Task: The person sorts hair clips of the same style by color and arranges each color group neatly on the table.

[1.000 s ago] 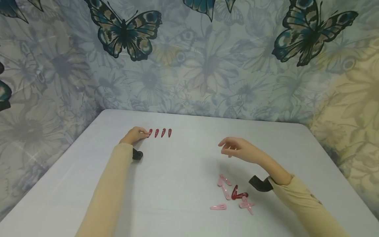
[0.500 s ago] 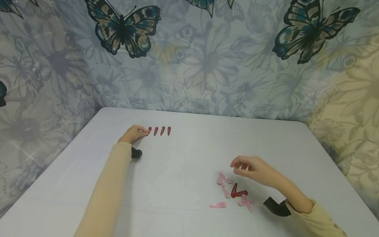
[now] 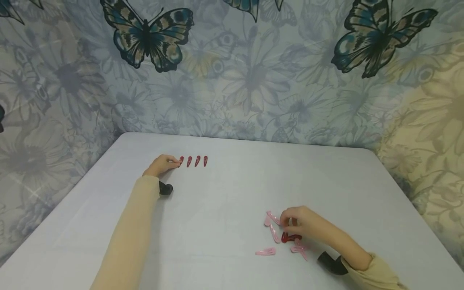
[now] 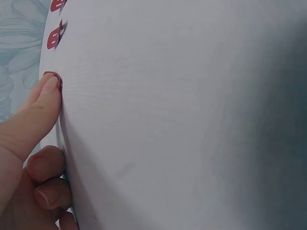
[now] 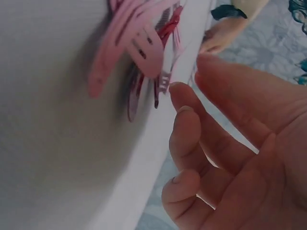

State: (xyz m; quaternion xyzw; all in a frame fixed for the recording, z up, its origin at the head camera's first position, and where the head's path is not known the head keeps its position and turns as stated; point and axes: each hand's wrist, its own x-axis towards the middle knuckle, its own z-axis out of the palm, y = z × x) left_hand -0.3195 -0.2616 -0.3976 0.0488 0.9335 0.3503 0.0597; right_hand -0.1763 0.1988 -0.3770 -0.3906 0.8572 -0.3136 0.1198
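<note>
At the far left of the table, my left hand (image 3: 160, 165) pinches the leftmost red hair clip (image 3: 181, 159) between thumb and finger. This clip ends a row of several red hair clips, one of which is the neighbouring red clip (image 3: 189, 161), all roughly parallel. My right hand (image 3: 303, 222), fingers loosely bent and holding nothing visible, hovers at a loose pile on the right. Just below its fingertips lie dark red hair clips (image 3: 293, 238). Pink hair clips (image 5: 146, 55) overlap around them, and a single pink clip (image 3: 266, 251) lies apart on the near side.
The white table (image 3: 224, 193) reaches back to a wall covering (image 3: 250, 80) printed with flowers and butterflies. A dark wrist camera mount (image 3: 332, 264) sits under my right sleeve, another mount (image 3: 166, 189) at the left wrist.
My right hand has moved down toward the near side, from over the middle right of the table to the clip pile. The left hand stays on the leftmost red hair clip.
</note>
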